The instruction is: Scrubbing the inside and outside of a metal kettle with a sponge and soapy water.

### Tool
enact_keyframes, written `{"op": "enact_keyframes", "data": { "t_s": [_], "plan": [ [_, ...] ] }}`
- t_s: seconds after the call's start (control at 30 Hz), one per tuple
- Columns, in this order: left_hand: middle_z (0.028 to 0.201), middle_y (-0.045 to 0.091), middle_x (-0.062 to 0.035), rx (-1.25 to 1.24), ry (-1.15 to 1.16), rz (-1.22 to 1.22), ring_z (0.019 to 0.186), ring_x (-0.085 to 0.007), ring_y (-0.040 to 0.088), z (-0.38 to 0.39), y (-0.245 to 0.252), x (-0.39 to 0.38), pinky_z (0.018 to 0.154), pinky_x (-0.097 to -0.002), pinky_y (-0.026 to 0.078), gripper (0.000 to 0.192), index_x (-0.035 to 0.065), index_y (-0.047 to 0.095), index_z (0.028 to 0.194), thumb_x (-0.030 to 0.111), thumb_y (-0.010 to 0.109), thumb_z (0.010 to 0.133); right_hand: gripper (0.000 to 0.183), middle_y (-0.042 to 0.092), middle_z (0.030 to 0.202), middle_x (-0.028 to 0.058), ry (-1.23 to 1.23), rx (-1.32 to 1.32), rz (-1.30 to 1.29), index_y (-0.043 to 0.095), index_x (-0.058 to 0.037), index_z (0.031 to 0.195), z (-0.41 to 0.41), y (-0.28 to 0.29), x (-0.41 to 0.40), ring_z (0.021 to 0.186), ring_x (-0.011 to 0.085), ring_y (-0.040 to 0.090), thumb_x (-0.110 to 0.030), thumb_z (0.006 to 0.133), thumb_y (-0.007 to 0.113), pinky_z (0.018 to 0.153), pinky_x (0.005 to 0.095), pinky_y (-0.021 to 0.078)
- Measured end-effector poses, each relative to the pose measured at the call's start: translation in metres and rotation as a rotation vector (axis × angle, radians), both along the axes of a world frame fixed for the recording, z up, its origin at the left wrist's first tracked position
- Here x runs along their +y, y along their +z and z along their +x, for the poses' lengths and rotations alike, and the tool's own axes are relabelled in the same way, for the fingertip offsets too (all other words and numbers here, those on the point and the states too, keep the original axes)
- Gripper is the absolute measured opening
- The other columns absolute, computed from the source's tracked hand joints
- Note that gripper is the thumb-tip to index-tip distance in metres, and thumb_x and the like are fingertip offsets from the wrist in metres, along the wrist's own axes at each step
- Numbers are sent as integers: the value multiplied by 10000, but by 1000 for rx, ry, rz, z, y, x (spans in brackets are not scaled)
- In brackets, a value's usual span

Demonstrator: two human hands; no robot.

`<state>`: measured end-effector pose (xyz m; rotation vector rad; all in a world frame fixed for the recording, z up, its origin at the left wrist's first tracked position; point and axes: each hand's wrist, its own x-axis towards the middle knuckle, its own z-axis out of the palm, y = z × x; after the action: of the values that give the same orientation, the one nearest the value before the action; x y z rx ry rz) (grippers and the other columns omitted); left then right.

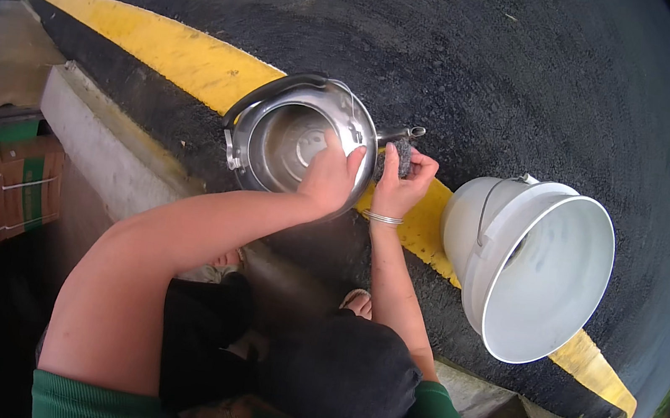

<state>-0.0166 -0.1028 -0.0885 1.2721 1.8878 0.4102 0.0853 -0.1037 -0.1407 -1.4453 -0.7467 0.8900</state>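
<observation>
A stainless steel kettle point(324, 98) is tipped so that its open mouth faces me. My left hand point(334, 174) grips the rim, its fingers reaching inside the mouth and its thumb along the edge. Pinched in my right hand point(404, 189) is a grey steel wool scrubber point(405, 156), held against or very close to the kettle's side, just below the spout point(397, 133). The black handle point(268, 91) curves around the kettle's upper left side. No lid shows on the mouth. Whether the kettle's underside rests on the ground is hidden.
Close on the right, a white plastic bucket point(467, 220) with a wire handle leans, its mouth towards me. A yellow painted strip point(172, 45) crosses the dark asphalt point(457, 54). A concrete kerb point(111, 122) and a strapped cardboard box point(1, 190) are at left. My sandalled feet are below.
</observation>
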Motion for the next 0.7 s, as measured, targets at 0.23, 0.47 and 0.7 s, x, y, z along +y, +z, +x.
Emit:
{"op": "enact_keyframes", "data": {
  "t_s": [0.23, 0.47, 0.7],
  "plan": [
    [754, 581, -372, -5, -20, 5, 768, -540, 574, 3, 1, 0, 677, -568, 444, 486, -130, 319, 1094, 301, 499, 958, 244, 528, 993, 114, 41, -262, -58, 546, -19, 956, 6, 0, 19, 880, 225, 542, -131, 814, 710, 793, 349, 451],
    [769, 578, -375, -2, -17, -11, 786, -544, 567, 1, 3, 0, 687, -569, 439, 484, -131, 314, 1114, 298, 483, 965, 218, 598, 875, 117, 19, -503, -157, 618, 4, 892, 3, 14, 38, 760, 238, 599, -138, 784, 743, 691, 356, 487],
    [732, 589, -338, -2, -8, 72, 729, -520, 581, 4, -2, -1, 636, -551, 450, 433, -103, 338, 1068, 288, 490, 963, 223, 633, 913, 136, 158, -480, -67, 655, 12, 976, 26, 9, 35, 818, 255, 645, -95, 791, 718, 736, 336, 521]
  ]
}}
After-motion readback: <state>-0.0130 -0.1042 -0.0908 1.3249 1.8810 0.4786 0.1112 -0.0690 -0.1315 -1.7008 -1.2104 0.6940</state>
